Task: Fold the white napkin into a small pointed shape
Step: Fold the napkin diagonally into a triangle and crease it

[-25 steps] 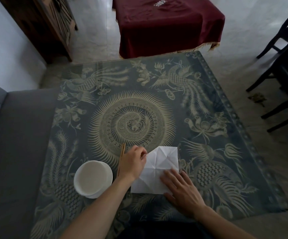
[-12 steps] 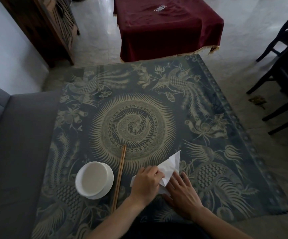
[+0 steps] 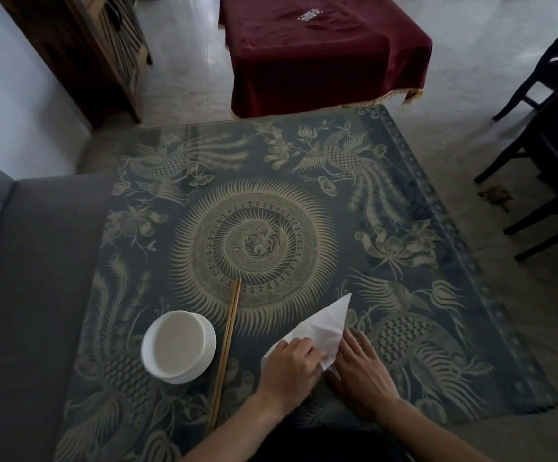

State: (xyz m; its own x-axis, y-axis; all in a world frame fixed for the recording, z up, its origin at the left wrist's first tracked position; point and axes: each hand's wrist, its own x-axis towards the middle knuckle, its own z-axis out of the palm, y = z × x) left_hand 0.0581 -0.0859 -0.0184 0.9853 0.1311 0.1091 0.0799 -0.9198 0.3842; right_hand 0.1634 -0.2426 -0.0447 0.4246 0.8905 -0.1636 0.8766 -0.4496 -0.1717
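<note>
Folding partly done: white napkin [image 3: 327, 323] already tapers to a point; left hand [image 3: 289, 365] pinches its base, right hand [image 3: 362, 371] presses flat.

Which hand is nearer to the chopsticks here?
Left. The left hand sits on the napkin just right of the chopsticks; the right hand lies farther right, beyond the napkin's near corner.

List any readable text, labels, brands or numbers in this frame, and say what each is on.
No text can be read anywhere.
Red tablecloth: a small white mark near its top, too blurred to tell whether it is writing.
White napkin, bowl, chopsticks: no markings visible.
</note>
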